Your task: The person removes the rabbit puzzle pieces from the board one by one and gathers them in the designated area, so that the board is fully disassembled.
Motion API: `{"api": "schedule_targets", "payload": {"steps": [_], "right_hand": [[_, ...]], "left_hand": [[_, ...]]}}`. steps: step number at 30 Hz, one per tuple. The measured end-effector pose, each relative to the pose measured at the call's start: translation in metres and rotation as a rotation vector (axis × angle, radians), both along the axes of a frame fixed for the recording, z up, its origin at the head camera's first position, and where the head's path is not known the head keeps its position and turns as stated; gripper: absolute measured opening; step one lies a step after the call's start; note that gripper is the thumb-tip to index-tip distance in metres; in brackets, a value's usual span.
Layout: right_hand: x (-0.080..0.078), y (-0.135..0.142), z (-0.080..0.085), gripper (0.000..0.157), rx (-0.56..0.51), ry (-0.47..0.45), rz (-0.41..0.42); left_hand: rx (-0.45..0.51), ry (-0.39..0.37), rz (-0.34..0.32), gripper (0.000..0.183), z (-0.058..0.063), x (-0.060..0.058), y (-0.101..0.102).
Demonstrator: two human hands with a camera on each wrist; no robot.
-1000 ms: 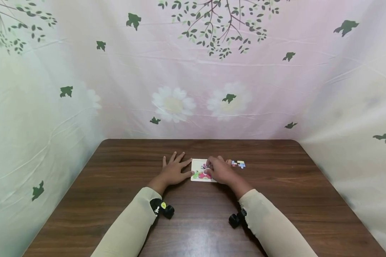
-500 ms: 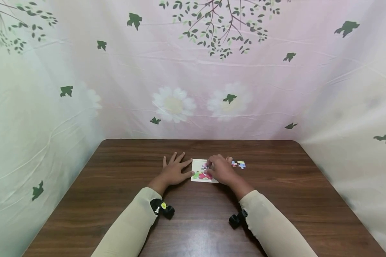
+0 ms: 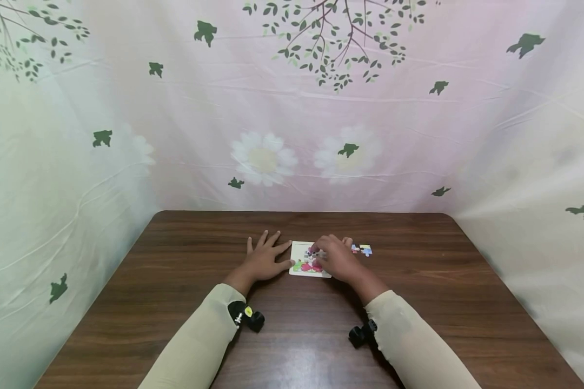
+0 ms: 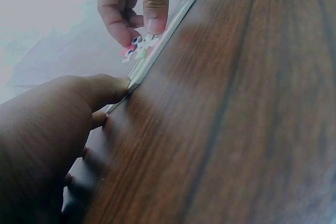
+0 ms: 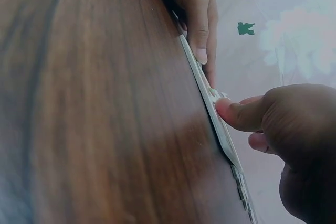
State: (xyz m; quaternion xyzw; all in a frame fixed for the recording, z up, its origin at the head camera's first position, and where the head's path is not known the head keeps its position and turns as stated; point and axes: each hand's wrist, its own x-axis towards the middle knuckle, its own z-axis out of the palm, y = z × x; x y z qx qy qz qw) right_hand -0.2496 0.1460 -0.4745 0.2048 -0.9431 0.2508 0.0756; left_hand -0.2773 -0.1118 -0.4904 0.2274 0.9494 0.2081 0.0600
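Observation:
A white puzzle board [image 3: 299, 247] with a colourful cartoon picture lies flat on the table. My left hand [image 3: 263, 260] is spread on the tabletop at the board's left side. Its thumb [image 4: 113, 88] and index finger touch that edge. Over the board my right hand [image 3: 338, 258] pinches a small puzzle piece [image 4: 132, 51] between thumb and index finger. In the left wrist view this piece looks tilted against the picture. The right wrist view shows the right thumb [image 5: 231, 109] low over the board. Its right part is hidden under the right hand in the head view.
Several loose puzzle pieces [image 3: 366, 249] lie on the table right of the board, partly behind the right hand. The brown wooden table [image 3: 214, 237] reaches back to a printed curtain [image 3: 292, 119] with flowers and birds. Black wrist cameras [image 3: 256, 321] sit on both sleeves.
The right hand's fingers have shifted slightly over the board, and a bit more of the picture's middle shows. The left hand stays in place.

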Motion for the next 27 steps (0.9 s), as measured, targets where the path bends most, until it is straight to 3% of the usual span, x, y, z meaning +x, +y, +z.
{"api": "schedule_targets", "payload": {"steps": [13,27], "right_hand": [[0.0037,0.004,-0.0004,0.019,0.056,0.011,0.032],[0.0033,0.0057,0.0002,0.023,0.083,0.051,0.06]], "left_hand": [[-0.001,0.006,-0.005,0.072,-0.0047,-0.0021,-0.0004],[-0.01,-0.003,-0.004,0.073,-0.0021,-0.0016,-0.0004]]}}
